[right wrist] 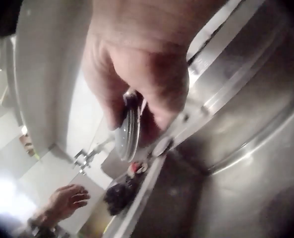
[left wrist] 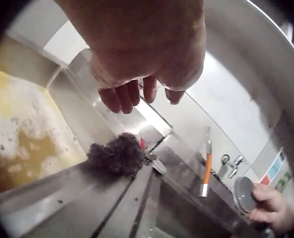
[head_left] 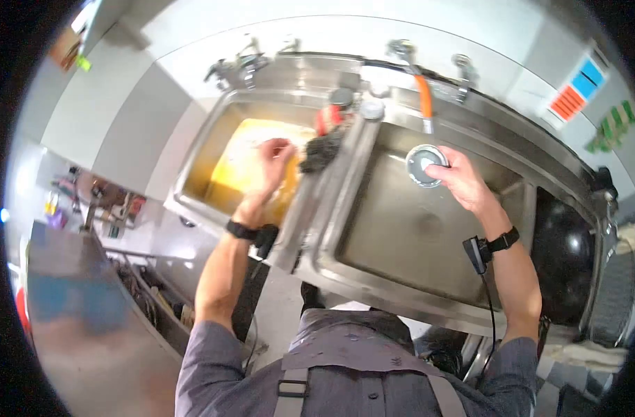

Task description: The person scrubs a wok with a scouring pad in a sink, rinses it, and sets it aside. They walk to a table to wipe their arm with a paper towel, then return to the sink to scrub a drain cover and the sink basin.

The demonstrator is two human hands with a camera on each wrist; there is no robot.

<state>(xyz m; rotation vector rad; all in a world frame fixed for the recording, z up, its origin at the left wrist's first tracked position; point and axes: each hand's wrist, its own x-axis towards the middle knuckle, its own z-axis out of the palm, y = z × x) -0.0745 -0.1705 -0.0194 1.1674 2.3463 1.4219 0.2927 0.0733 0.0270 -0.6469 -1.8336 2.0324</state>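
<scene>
Over the right-hand sink basin, my right hand (head_left: 463, 184) pinches a round grey lid-like disc (head_left: 415, 167) with a shiny rim, the thumb lying across its face. In the right wrist view the disc (right wrist: 128, 136) shows edge-on, with a ridged rim between thumb and fingers. My left hand (head_left: 272, 168) hovers above the left basin, which holds yellowish, foamy water (head_left: 244, 149). Its fingers (left wrist: 122, 99) hang loosely bent in the left wrist view, with nothing visible in them. Close to that hand, a dark, matted scrubber (head_left: 320, 153) lies on the divider between the basins.
A red item (head_left: 327, 119) and small round containers (head_left: 372, 110) stand behind the scrubber. An orange-sleeved spout (head_left: 424, 96) hangs over the back of the right basin (head_left: 331, 260). Wall taps (head_left: 251, 64) rise behind the left basin. A steel counter (head_left: 88, 320) stands at the left.
</scene>
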